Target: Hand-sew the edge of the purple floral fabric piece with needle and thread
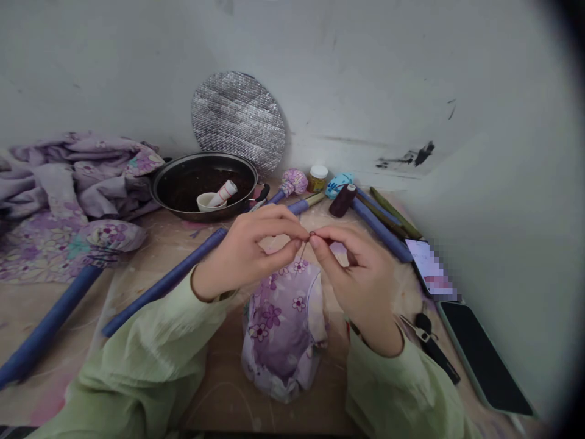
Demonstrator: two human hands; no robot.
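Note:
My left hand [260,247] and my right hand [361,268] meet fingertip to fingertip above the middle of the table. Thumb and forefinger of each hand are pinched together on a thin dark thread [302,251]; a short length of it slants down from the fingertips. Whether a needle is also between them is too small to tell. Below the hands lies a purple floral cloth piece [278,329] with gathered, puckered edges. Behind the right hand, a spool of dark thread [342,201] leans among wrapped sticks.
At the left, a floral cloth heap [77,177] lies beside a cloth-headed blue stick [55,323]. Another blue stick [159,283] lies nearby. Behind are a black pan [178,210], silver round mat [237,119] and small jar [317,178]. Right: scissors [439,353], phone [487,360], lit phone [429,268].

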